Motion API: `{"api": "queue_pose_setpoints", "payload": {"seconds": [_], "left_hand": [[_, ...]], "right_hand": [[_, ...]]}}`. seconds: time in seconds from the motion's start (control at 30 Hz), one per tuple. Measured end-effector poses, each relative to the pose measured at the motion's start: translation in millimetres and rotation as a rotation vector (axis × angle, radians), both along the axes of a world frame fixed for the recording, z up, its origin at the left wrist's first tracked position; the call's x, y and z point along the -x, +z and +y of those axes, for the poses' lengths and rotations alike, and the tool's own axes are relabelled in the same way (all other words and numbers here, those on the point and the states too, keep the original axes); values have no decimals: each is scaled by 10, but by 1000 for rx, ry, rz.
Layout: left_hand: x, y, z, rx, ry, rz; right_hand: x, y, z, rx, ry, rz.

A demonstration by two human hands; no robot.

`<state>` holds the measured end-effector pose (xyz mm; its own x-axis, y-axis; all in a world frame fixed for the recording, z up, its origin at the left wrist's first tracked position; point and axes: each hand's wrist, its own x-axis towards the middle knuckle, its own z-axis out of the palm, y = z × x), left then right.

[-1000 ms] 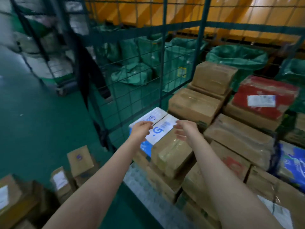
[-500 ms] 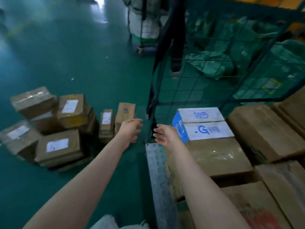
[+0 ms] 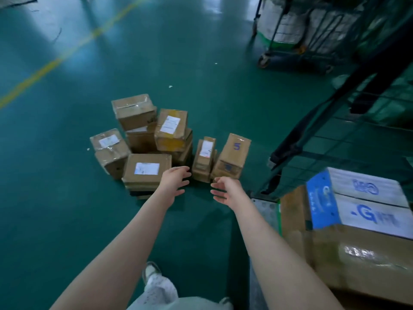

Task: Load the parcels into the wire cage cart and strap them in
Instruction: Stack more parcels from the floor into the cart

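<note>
We see brown taped parcels heaped on the green floor | wire cage cart at right — a blue-and-white box tops its load.

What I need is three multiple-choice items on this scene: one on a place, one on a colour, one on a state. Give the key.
1. Where is the box marked 5? A) at the right end of the parcel pile on the floor; B) inside the cage cart; C) atop the blue-and-white carton.
2. What colour is the floor line? A) red; B) yellow; C) white.
3. How are the left grip and right grip? A) each holding a parcel; B) pulling a strap; C) open, holding nothing.
Key: 1 A, it sits rightmost in the pile; 2 B, the stripe is yellow; 3 C, fingers spread, nothing in them.
</note>
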<state>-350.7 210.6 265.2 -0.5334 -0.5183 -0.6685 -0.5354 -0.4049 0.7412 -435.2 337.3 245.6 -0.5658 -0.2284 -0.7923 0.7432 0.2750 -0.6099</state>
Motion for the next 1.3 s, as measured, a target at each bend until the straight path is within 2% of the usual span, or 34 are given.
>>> {"api": "queue_pose_setpoints", "payload": {"seconds": [0.23, 0.5, 0.83, 1.07, 1.3], "left_hand": [[-290, -191, -1178, 19, 43, -54], [-452, -547, -1846, -50, 77, -126], [91, -959, -2938, -37, 111, -248], [547, -1316, -3618, 20, 110, -349], [766, -2151, -4073, -10, 52, -443]], "right_hand": [[-380, -174, -1279, 36, 52, -77], [-456, -468, -1820, -74, 90, -132], [197, -960, -2641, -213, 148, -174], [745, -1371, -3258, -359, 308, -132], [920, -2201, -3497, -434, 299, -211]]}}
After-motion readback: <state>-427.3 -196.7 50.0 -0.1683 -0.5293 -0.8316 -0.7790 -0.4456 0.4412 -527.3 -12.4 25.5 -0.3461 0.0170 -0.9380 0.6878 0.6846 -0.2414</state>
